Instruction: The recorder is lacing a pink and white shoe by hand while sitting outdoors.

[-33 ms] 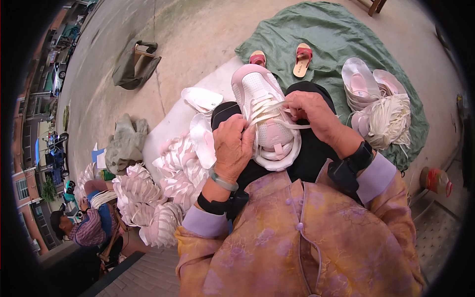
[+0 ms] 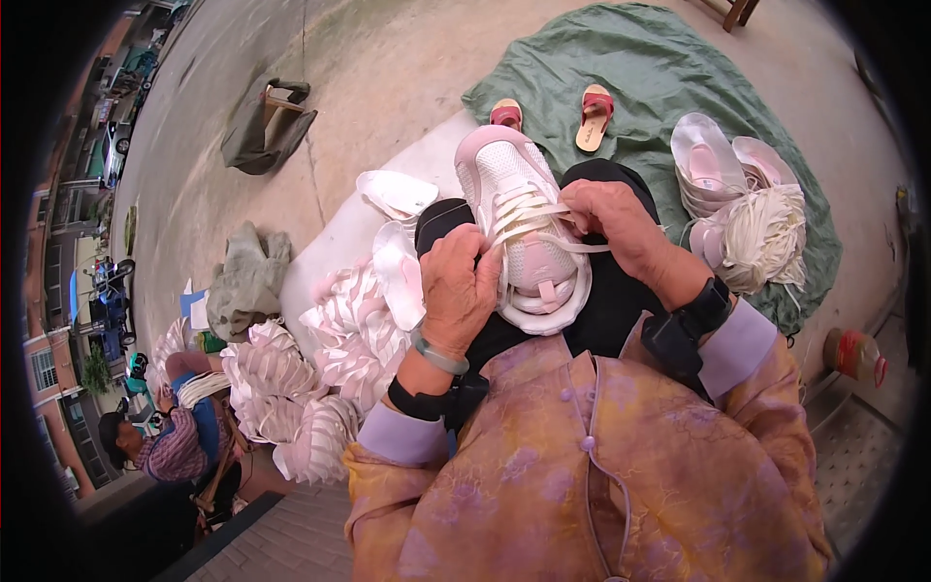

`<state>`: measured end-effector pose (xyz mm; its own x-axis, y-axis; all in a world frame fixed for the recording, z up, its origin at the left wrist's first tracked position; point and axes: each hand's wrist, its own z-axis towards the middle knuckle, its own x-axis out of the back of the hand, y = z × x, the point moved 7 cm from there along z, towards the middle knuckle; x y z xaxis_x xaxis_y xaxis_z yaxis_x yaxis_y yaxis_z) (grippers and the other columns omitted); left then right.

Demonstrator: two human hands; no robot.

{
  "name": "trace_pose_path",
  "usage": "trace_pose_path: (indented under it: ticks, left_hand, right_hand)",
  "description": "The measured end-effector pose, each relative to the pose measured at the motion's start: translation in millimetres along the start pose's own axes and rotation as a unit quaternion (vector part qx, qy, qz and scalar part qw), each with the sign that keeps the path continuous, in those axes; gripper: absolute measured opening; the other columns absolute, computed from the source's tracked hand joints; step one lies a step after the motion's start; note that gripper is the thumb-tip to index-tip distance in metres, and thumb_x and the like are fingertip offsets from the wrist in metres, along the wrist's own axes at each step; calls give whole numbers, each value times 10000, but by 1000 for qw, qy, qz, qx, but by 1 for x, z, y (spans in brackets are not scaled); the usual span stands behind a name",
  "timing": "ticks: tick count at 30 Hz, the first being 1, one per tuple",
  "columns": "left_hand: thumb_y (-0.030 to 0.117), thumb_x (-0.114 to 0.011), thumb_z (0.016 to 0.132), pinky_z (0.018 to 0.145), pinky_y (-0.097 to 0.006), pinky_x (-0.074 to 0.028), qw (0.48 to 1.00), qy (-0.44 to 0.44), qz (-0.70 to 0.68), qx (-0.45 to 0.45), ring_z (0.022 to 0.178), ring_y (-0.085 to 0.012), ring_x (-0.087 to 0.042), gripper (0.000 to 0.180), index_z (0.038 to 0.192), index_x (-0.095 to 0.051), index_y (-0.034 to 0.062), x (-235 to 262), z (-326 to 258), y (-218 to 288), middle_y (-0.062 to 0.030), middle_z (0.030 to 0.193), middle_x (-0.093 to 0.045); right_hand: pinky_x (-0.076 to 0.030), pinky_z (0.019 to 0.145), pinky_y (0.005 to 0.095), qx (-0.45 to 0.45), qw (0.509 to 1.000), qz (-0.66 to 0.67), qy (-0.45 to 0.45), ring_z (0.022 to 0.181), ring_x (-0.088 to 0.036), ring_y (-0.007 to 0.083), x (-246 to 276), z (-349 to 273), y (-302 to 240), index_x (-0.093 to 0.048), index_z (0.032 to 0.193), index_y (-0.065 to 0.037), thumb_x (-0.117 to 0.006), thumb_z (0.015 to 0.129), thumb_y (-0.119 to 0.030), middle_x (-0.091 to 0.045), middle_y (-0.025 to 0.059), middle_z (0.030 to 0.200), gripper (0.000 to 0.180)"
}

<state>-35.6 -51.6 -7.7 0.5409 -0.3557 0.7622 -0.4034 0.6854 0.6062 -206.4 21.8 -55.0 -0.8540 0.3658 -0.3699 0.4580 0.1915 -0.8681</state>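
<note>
A white and pink sneaker [image 2: 529,262] rests on my lap, its toe pointing away from me. Cream shoelaces [image 2: 524,215] cross over its tongue in several rows. On the sneaker's left side, my left hand [image 2: 458,281] is closed, thumb and fingers gripping the upper beside the eyelets. My right hand [image 2: 616,225] pinches a lace at the right eyelet edge; the fingertips partly hide it. A loose loop of lace runs below those right fingers toward the tongue.
Pink and white shoe uppers [image 2: 354,330] lie piled at left. At right, more uppers [image 2: 706,160] and a bundle of cream laces [image 2: 766,238] sit on a green cloth [image 2: 621,48]. Red sandals [image 2: 593,116] stand ahead. A person [image 2: 184,436] sits at far left.
</note>
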Motion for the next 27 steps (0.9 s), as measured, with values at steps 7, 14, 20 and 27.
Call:
trace_pose_path:
  ticks: [7,14,20,27]
  left_hand:
    - [79,-574,858,561,-324,-421,994,-20,-93,57,598,-230,-526,70,832,-546,21,-5,-2,-7,-112,743,-532]
    - [42,-581,820,545,-389,-414,996,-53,52,-52,620,-332,-535,61,814,-523,27,11,-8,27,-134,733,-526]
    - [60,-579,793,507,-414,-384,985,-49,143,-87,563,-332,-484,110,750,-478,66,61,-39,26,-125,670,-459]
    - [62,-588,801,507,-423,-384,983,-75,160,-44,578,-336,-505,84,782,-507,58,75,-70,19,-134,692,-492]
  right_hand:
    - [-331,561,201,3,1000,-18,22,599,-411,48,-6,-4,-2,-579,706,-67,-642,851,-257,-498,-39,651,247]
    - [-330,548,183,34,998,-47,11,627,-417,15,-1,-3,6,-627,852,-59,-638,872,-244,-520,-64,704,186]
    - [-368,583,186,28,997,-65,40,655,-432,29,3,-3,5,-648,968,-67,-615,878,-238,-546,-59,763,197]
    - [-424,690,214,29,988,-150,-2,779,-510,55,7,-13,3,-624,1005,-48,-570,901,-231,-597,-30,887,217]
